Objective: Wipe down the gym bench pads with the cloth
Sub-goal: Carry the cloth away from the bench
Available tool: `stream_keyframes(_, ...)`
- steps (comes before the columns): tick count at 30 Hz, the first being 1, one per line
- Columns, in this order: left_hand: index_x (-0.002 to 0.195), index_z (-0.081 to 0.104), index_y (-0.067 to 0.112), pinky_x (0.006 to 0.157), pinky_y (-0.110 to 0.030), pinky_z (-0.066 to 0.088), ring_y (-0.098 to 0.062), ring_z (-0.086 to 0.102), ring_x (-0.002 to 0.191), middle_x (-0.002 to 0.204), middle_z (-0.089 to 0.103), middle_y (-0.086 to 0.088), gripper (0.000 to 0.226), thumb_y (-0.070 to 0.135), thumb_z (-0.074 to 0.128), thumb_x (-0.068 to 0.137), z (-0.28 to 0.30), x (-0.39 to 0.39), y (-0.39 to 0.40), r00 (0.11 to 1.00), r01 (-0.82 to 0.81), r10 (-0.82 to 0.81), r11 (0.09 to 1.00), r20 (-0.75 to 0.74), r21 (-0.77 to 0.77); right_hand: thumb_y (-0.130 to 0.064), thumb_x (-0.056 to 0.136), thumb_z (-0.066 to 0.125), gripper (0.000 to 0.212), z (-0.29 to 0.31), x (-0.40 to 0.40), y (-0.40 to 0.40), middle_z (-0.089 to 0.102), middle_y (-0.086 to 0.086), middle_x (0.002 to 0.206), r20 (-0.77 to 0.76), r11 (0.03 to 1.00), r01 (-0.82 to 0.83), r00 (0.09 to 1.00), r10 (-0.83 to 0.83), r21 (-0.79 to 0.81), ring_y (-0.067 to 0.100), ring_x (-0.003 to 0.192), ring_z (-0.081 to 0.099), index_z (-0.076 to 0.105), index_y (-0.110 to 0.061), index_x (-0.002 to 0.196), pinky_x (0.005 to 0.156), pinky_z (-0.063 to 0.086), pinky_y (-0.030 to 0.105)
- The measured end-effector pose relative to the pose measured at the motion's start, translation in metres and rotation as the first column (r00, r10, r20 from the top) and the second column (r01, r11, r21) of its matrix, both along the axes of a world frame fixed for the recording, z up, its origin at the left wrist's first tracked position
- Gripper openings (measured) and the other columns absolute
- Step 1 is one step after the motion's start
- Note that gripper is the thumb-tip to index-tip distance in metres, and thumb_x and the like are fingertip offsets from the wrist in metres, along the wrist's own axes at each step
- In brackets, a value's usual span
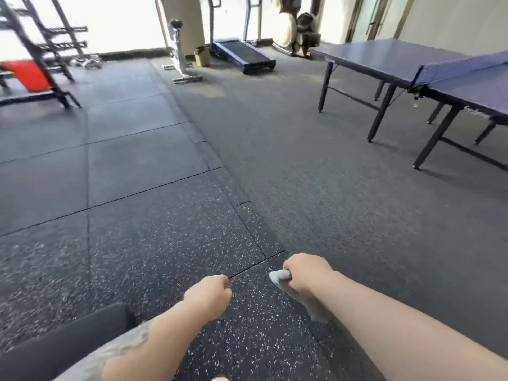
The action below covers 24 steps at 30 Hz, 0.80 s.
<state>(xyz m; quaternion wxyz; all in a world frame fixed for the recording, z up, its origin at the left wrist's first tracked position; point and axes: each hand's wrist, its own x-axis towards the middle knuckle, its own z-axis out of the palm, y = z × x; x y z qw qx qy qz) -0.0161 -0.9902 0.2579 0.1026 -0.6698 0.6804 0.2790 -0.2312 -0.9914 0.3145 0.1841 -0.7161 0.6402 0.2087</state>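
Red padding on the gym bench [29, 77] sits at about ten o'clock, far across the rubber floor [143, 171], under a black rack [52, 37]; nothing is touching it, so wiping looks not yet begun. Lower centre, the left hand [207, 295] hangs at six o'clock, fingers curled into a loose fist, holding nothing visible. Just right of it, at roughly five o'clock, the right hand [305, 273] grips the grey cloth [281, 277]: fingers wrapped round it, one end poking out past the thumb side, the remainder trailing down beneath the wrist. Further right, at two o'clock, stands a blue table-tennis table [398, 59], well apart from both hands. Risks, judged from this layout: the trailing tail of cloth could drag on the speckled floor or slip out if the grip loosens while walking, which would carry grit onto the pads. Frame is motion-blurred toward the left edge, so bench detail is uncertain; only the one red pad can be made out.
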Motion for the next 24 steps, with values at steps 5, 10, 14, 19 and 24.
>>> stream_keyframes(5,0.119,0.061,0.016,0.089,-0.024,0.044,-0.022,0.058,0.114,0.124,0.062,-0.005,0.031,0.024,0.041,0.097,-0.023,0.111,0.023,0.96,-0.276,0.269,0.956,0.078,0.1,-0.016,0.082,0.055,0.026,-0.01,0.063,-0.035,0.064,0.0,0.114,0.13,0.98,-0.197,0.972,0.198,-0.026,0.025,0.106,0.061,0.062,-0.027,0.104,0.075,0.043,0.029)
stream_keyframes(10,0.12,0.058,0.018,0.092,-0.026,0.043,-0.022,0.056,0.115,0.129,0.058,-0.002,0.032,0.024,0.037,0.097,-0.026,0.2,0.098,0.788,-0.598,0.56,0.796,0.257,0.098,-0.023,0.082,0.051,0.026,-0.021,0.114,-0.045,0.063,0.0,0.114,0.214,0.929,-0.364,0.905,0.368,-0.062,0.024,0.105,0.059,0.06,-0.028,0.106,0.078,0.045,0.029)
stream_keyframes(14,0.12,0.061,0.009,0.091,-0.03,0.045,-0.025,0.058,0.115,0.123,0.061,-0.008,0.033,0.02,0.039,0.098,-0.027,0.2,0.179,0.631,-0.768,0.728,0.634,0.267,0.086,-0.023,0.082,0.051,0.026,-0.022,0.142,-0.028,0.065,-0.001,0.109,0.2,0.833,-0.551,0.811,0.549,-0.052,0.022,0.1,0.061,0.062,-0.028,0.105,0.075,0.046,0.029)
stream_keyframes(19,0.115,0.06,0.019,0.094,-0.033,0.046,-0.026,0.057,0.111,0.125,0.06,-0.005,0.03,0.021,0.04,0.093,-0.033,0.149,0.281,0.419,-0.906,0.863,0.418,0.283,0.067,-0.037,0.084,0.05,0.025,-0.016,0.17,0.022,0.068,0.0,0.093,0.176,0.625,-0.777,0.607,0.775,-0.074,0.021,0.087,0.065,0.066,-0.022,0.096,0.071,0.053,0.03)
stream_keyframes(24,0.119,0.062,0.016,0.096,-0.036,0.045,-0.029,0.058,0.113,0.127,0.06,-0.009,0.035,0.021,0.04,0.091,-0.035,0.103,0.355,0.282,-0.96,0.92,0.273,0.271,0.071,-0.032,0.087,0.048,0.025,-0.017,0.196,0.095,0.064,-0.002,0.091,0.136,0.439,-0.891,0.423,0.896,-0.115,0.024,0.089,0.063,0.065,-0.017,0.099,0.067,0.049,0.03)
